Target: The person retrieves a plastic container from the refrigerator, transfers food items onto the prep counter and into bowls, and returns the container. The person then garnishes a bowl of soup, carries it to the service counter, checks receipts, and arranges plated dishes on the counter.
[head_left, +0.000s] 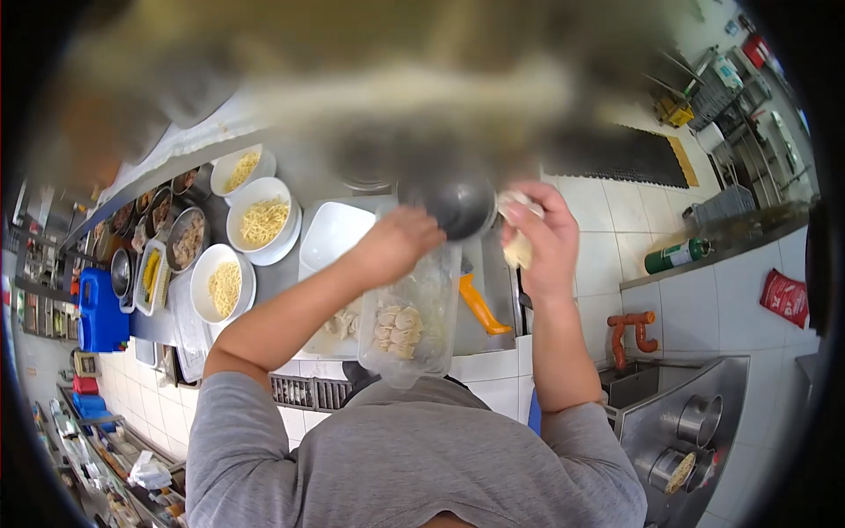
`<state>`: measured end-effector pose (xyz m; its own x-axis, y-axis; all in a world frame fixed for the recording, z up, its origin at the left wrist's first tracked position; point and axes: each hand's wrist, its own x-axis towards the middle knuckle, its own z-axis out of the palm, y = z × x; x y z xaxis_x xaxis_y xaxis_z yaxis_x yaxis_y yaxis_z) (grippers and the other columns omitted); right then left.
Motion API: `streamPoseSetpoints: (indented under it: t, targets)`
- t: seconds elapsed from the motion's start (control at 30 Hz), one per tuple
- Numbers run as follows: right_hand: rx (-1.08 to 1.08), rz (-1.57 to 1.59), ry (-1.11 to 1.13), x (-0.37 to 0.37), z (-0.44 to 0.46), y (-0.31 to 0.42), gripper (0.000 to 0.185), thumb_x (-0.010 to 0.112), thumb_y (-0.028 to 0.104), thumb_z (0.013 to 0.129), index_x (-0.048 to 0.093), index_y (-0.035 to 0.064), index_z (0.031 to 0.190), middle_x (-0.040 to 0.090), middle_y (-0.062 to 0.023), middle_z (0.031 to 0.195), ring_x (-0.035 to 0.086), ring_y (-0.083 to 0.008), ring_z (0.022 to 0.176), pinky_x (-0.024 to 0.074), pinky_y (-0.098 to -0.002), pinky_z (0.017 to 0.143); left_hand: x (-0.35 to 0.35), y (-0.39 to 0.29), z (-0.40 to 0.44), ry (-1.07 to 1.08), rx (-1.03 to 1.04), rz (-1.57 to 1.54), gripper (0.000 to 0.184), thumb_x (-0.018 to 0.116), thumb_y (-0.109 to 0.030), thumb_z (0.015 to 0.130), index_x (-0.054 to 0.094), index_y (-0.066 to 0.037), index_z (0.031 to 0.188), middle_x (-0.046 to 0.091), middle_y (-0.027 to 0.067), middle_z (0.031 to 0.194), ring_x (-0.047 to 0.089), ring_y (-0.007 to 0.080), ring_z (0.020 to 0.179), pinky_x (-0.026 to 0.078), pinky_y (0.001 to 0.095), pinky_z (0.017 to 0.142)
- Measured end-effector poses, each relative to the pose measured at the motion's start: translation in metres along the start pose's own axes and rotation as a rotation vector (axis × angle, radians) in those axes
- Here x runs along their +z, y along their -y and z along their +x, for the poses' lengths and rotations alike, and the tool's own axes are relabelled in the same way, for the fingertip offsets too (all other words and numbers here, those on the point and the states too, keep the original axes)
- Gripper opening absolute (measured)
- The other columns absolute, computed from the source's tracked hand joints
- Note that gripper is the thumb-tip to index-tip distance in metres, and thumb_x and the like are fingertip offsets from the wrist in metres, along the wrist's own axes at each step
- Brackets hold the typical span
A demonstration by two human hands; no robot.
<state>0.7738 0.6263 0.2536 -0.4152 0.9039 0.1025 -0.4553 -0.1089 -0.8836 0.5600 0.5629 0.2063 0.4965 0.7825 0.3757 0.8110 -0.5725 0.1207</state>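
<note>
My left hand (409, 239) has its fingers curled together at the near left edge of a dark round bowl (466, 209). What those fingers hold, if anything, is hidden. To the right of the bowl, my right hand (550, 236) is closed around pale, soft pieces that look like dumplings (518, 253). Below my left hand lies a clear plastic container (378, 355), with several folded dumplings (400, 330) grouped at its near end. More dumplings (343, 323) rest just left of it. A white square dish (334, 236) sits beside my left forearm.
White bowls of noodles (264, 222) line the counter's left side, near metal bowls of meat (187, 239). An orange-handled tool (482, 306) lies right of the container. A blurred shape covers the top of the view. Metal pots (700, 420) stand at lower right.
</note>
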Motion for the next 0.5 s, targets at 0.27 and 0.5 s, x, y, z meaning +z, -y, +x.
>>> streamPoseSetpoints:
  t: [0.27,0.5]
  targets:
    - [-0.215,-0.610,0.569,0.083,0.059,-0.054,0.018,0.066,0.018,0.083,0.068,0.0028,0.094,0.068,-0.0063,0.093,0.063,-0.0147,0.080,0.0485,-0.0265,0.074,-0.030,-0.038,-0.108,-0.111,-0.189,0.059,0.027,0.057,-0.010,0.071,0.064,-0.006,0.097,0.055,0.0035,0.084,0.053,0.0212,0.085,0.043,0.0327,0.080]
    - [-0.403,-1.629,0.784,0.084,0.188,-0.248,0.041,0.063,0.031,0.083,0.060,0.0027,0.112,0.063,-0.0184,0.107,0.063,-0.0316,0.093,0.0479,-0.0363,0.083,-0.051,-0.070,-0.198,-0.196,-0.491,0.203,0.030,0.058,-0.004,0.069,0.064,-0.004,0.098,0.056,0.0040,0.086,0.053,0.0221,0.087,0.044,0.0342,0.081]
